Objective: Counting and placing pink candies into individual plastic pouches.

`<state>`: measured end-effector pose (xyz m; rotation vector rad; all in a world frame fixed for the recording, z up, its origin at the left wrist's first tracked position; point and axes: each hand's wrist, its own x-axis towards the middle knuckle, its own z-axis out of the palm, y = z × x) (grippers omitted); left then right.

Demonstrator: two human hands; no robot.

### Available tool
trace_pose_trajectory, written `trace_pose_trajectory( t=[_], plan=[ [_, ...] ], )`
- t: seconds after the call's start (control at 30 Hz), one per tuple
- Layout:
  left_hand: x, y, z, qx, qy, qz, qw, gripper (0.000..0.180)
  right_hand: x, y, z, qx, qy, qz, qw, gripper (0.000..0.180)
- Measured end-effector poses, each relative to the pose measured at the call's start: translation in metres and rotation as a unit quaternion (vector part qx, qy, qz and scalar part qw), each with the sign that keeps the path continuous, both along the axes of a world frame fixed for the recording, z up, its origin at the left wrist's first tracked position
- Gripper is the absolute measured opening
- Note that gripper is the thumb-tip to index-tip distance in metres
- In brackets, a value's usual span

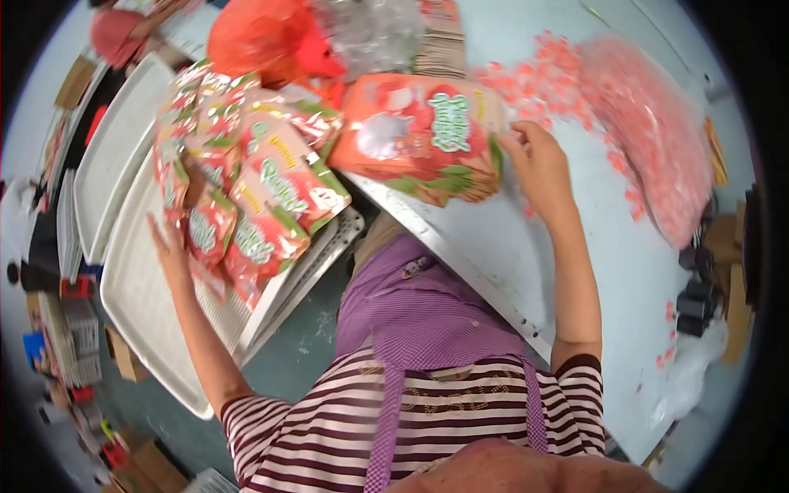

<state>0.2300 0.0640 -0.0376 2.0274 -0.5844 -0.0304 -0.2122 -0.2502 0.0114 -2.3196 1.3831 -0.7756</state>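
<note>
A large red pouch (415,127) with green leaf print lies across the near-left edge of the white table (509,255). At its right edge, my right hand (542,168) has its fingers and thumb closed on the pouch's side. Several smaller red-and-green snack packets (283,185) are heaped on a white plastic tray (152,320) to the left. Beside the heap's near-left side, my left hand (173,255) is open, fingers stretched out along the packets and nothing gripped.
Small pink wrapped pieces (542,82) are scattered on the table beside a big clear bag of them (649,140). An orange plastic bag (263,41), a clear bag (370,33) and stacked cards (440,49) lie at the back. Another person (123,33) is far left.
</note>
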Motion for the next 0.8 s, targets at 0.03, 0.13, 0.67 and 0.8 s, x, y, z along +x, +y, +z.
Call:
trace_pose_trajectory(
  t=[0.03, 0.13, 0.67, 0.8],
  plan=[
    [-0.018, -0.009, 0.016, 0.024, -0.053, 0.025, 0.998, 0.06, 0.0, -0.005, -0.004, 0.003, 0.018, -0.017, 1.0, 0.041],
    [-0.066, -0.031, 0.052, 0.003, -0.146, -0.019, 0.989, 0.056, 0.01, -0.018, -0.016, 0.065, 0.051, -0.054, 0.995, 0.054],
    [-0.265, -0.127, 0.036, -0.11, 0.063, -0.488, 0.863, 0.042, -0.003, 0.04, -0.003, 0.402, -0.383, 0.066, 0.829, 0.014],
    [-0.286, -0.127, 0.04, -0.131, 0.244, -0.504, 0.818, 0.043, -0.003, 0.099, -0.006, 0.349, -0.345, 0.15, 0.859, 0.013]
  ],
)
